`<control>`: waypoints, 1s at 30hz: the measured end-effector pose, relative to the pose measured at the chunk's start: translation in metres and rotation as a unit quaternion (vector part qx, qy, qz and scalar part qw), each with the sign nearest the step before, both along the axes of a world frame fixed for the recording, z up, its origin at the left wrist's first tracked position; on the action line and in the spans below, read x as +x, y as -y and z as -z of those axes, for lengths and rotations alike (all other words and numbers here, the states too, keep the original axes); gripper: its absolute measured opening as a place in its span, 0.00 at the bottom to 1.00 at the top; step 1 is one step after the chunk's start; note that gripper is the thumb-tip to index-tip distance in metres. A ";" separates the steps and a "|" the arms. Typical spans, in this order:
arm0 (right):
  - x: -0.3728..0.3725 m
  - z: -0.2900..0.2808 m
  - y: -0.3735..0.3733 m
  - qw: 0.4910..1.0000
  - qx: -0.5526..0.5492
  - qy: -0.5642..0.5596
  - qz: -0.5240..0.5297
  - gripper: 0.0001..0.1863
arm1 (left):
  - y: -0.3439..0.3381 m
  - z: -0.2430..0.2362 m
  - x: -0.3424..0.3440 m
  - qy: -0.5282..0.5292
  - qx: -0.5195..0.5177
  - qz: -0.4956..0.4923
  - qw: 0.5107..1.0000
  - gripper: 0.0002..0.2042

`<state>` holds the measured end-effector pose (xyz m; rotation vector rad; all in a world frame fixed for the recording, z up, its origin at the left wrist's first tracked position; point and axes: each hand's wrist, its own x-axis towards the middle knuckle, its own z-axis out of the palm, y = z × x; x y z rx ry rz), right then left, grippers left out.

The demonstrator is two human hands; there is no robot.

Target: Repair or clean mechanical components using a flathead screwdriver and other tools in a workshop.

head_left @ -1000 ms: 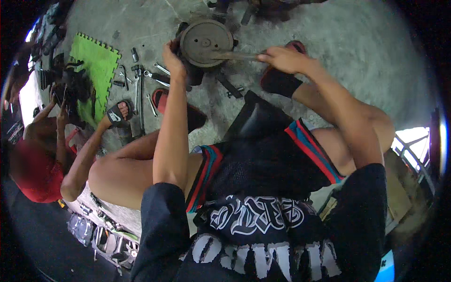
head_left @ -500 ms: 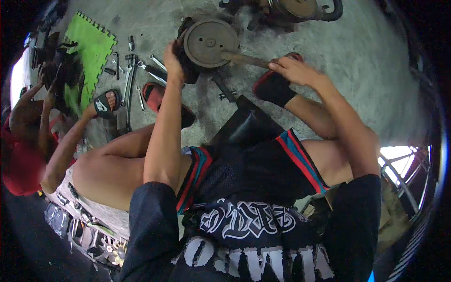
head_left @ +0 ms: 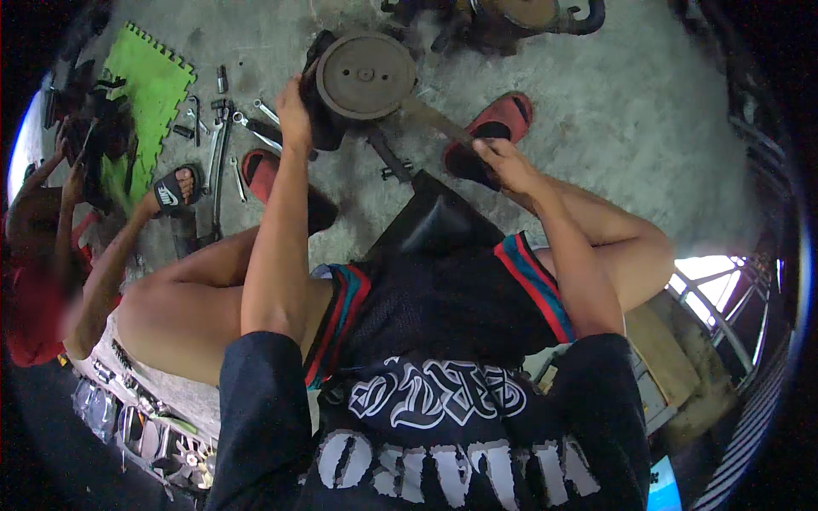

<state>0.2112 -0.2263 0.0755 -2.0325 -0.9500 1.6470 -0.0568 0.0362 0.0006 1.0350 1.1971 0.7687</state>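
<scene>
Bare grey concrete floor, stained in patches, forms the work area. On it, ahead of the seated person and between and beyond the two feet, is a round grey-brown metal disc. Its flat face is turned toward the camera and shows a raised centre with a small hole to either side. A dark housing is visible behind and below the disc, projecting at its left.

The left grip is against the left edge of the housing; its fingers are partly hidden, and how far they are closed cannot be told. The right grip is closed around the near end of a long brown tool. The tool's far end is blurred at the disc's lower right rim; contact cannot be confirmed.

A dark metal tool lies between the feet, which wear red and black footwear. To the left, several wrenches and a long dark bar lie loosely grouped, with a short socket just beyond. Farther left is a green mat with a toothed edge. Beyond the disc, at upper right, stands a larger machine part. A co-worker in red sits at far left.
</scene>
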 end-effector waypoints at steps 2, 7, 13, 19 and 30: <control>-0.003 -0.014 -0.012 0.998 -0.012 -0.036 0.040 0.35 | -0.002 -0.002 0.000 0.053 -0.028 -0.027 0.998 0.20; -0.036 -0.020 -0.069 0.981 0.176 0.063 0.053 0.37 | 0.006 -0.008 0.013 -0.014 -0.006 -0.020 1.000 0.21; -0.027 0.009 -0.066 0.985 0.126 0.118 -0.005 0.36 | 0.009 -0.017 0.014 0.047 0.027 -0.050 0.997 0.20; 0.034 0.030 0.008 0.978 0.054 0.193 -0.063 0.33 | 0.002 -0.009 0.012 -0.061 0.109 -0.016 0.992 0.21; -0.028 -0.013 -0.096 0.964 0.232 0.130 0.029 0.32 | 0.011 -0.019 0.012 0.040 -0.002 -0.060 0.997 0.22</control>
